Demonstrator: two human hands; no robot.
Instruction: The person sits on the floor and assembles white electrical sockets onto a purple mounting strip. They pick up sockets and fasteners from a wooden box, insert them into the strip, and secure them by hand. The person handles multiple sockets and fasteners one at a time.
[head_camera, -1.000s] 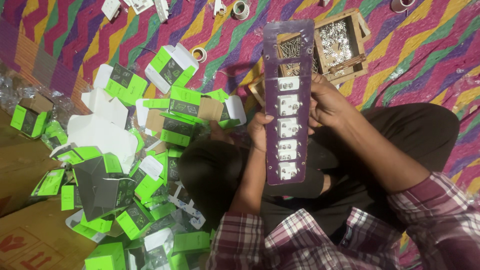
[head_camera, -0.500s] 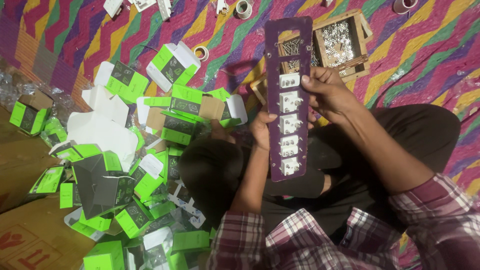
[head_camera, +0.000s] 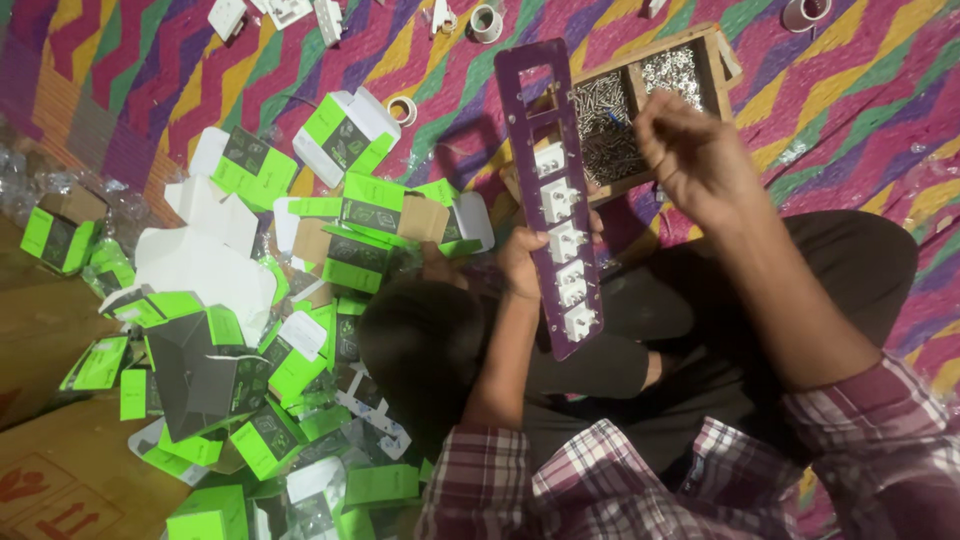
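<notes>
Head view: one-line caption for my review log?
Left hand holds a purple panel of white switches; right hand reaches over a wooden screw tray.

Floor covered by zigzag mat (head_camera: 850, 130); wooden screw tray (head_camera: 640, 110) laid beneath right hand (head_camera: 690, 150); green-white cartons (head_camera: 250, 330) heaped left of left hand (head_camera: 525, 262).

One purple panel (head_camera: 553, 200) stands upright, carrying five white switches (head_camera: 562, 240) in a column, with two empty slots above them. One wooden tray (head_camera: 640, 110) lies at the far edge of the mat, split into two compartments of screws. Two hands show: the left hand (head_camera: 522, 262) and the right hand (head_camera: 690, 150). The green-and-white boxes (head_camera: 250, 330) at the left edge are too heaped to count
</notes>
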